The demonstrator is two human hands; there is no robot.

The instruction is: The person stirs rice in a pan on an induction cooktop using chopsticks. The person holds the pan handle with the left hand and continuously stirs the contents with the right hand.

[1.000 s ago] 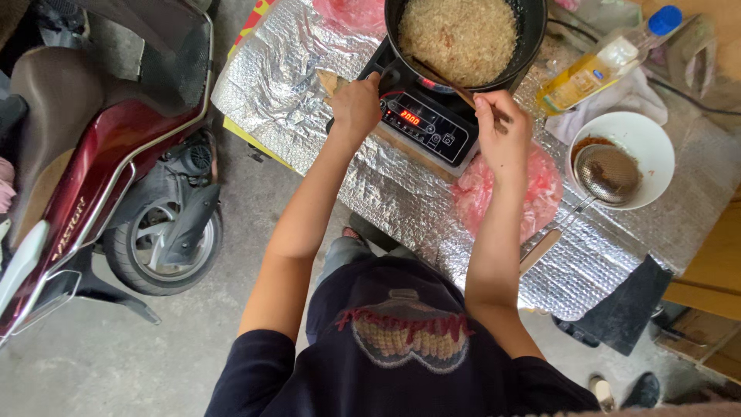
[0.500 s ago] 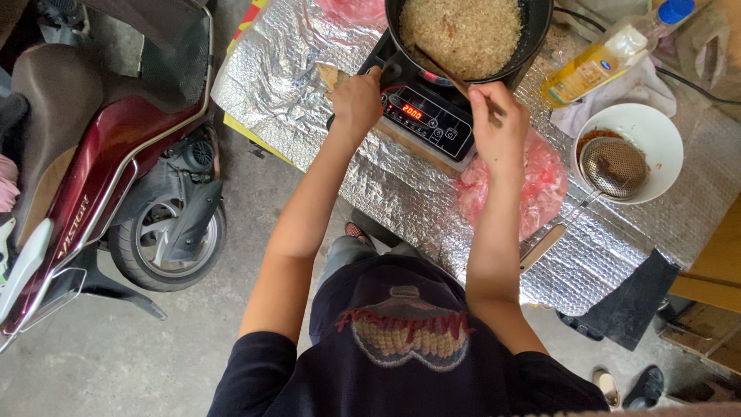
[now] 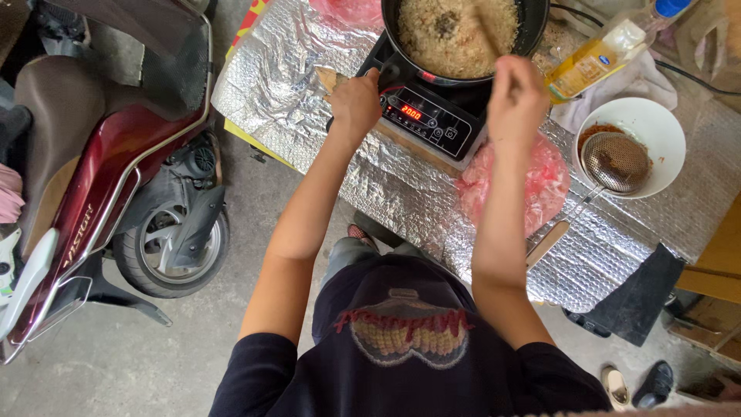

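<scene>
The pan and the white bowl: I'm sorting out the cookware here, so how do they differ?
The pan is black and sits on the induction cooker; the white bowl rests on the foil-covered table. The pan holds pale grainy food; the bowl holds reddish-brown residue under a mesh strainer. Both are round and open.

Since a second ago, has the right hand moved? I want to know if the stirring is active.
Yes. Against the induction cooker, the right hand has gone up toward the black pan, its wooden stirrer now in the food.
</scene>
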